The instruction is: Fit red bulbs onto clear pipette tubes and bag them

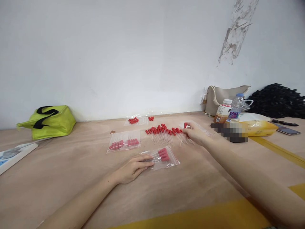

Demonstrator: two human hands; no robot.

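My left hand [134,167] lies with its fingers stretched out over the left part of a clear zip bag [172,161]. Inside that bag are several droppers [163,154] with red rubber bulbs. Further right, my right hand [194,133] pinches a red-bulbed dropper [185,125] by its bulb, its thin clear stem pointing down. Beside that hand spreads a row of loose droppers [162,129], bulbs toward the wall. Two filled bags [124,141] of droppers lie left of the row, partly overlapping. Part of another clear bag [202,128] shows behind my right hand.
Near the wall lies a clear bag with red bulbs [133,120], with a few loose bulbs [151,118] next to it. A yellow-green bag [53,122] stands left. Bottles [222,111], a tissue pack [262,125], a beige bag [226,92] and a phone [288,129] are at right.
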